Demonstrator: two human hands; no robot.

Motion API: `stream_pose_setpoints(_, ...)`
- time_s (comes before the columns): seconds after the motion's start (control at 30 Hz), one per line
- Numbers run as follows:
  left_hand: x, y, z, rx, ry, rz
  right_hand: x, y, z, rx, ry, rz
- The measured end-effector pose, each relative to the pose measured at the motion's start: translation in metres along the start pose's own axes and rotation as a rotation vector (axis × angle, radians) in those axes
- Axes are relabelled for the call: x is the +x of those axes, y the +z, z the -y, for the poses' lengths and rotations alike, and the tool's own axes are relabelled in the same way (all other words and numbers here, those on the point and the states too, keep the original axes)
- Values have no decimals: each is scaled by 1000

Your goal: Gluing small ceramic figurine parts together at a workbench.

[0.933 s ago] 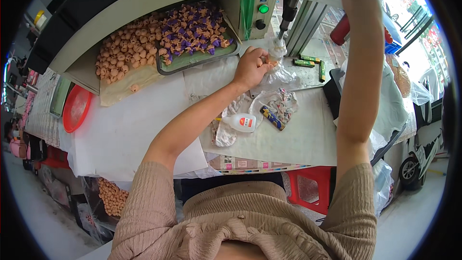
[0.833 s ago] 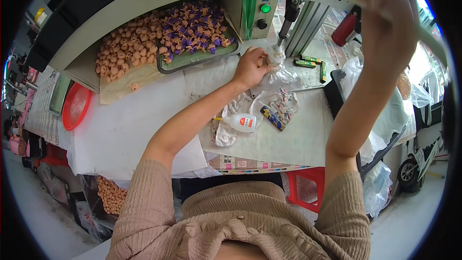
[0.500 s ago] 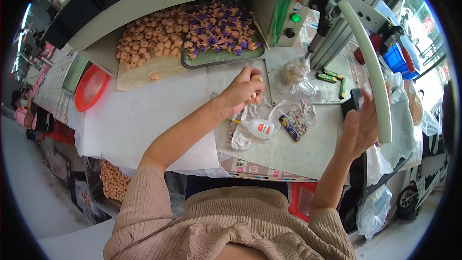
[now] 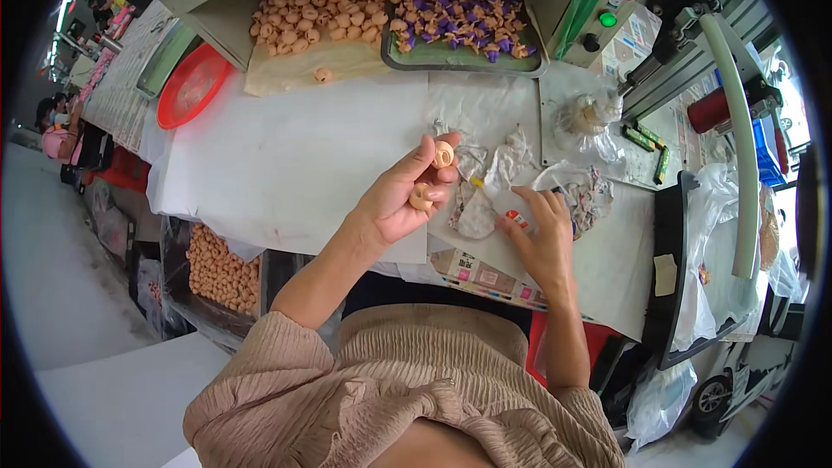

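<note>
Smooth plastic-looking hollow pieces (image 4: 444, 154), glossy plastic basin (image 4: 208, 102), crumpled cloth rag (image 4: 475, 217), matt paper sheet (image 4: 286, 156)

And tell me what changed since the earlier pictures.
The left hand drew back leftward from the wrapped fixture, holding two peach pieces. The right hand let go of the pale lever, now swung down, and came to the white bottle. The loaded tray and green cylinders stayed put.

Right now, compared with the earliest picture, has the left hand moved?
Yes: the left hand has drawn back leftward, away from the plastic-wrapped fixture.
</note>
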State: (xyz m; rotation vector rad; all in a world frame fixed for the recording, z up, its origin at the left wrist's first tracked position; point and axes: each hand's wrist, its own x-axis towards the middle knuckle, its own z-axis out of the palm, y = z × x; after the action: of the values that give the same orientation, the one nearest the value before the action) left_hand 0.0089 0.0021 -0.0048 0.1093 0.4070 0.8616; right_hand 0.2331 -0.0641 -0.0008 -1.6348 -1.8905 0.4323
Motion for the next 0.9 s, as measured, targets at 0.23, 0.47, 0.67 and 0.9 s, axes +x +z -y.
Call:
stream_pose_setpoints(0.23,-9,-31,14,87,-36,31,-18,1,7,633,255,-232)
stream_pose_setpoints(0.47,-7,-29,25,102,-76,-29,-25,-7,14,613,187,-324)
stream_pose_setpoints(0.67,-3,-36,29,198,-102,38,-20,0,11,402,53,-346)
stream_pose_setpoints(0.9,-1,-35,28,185,-105,27,-18,3,11,397,80,-329)
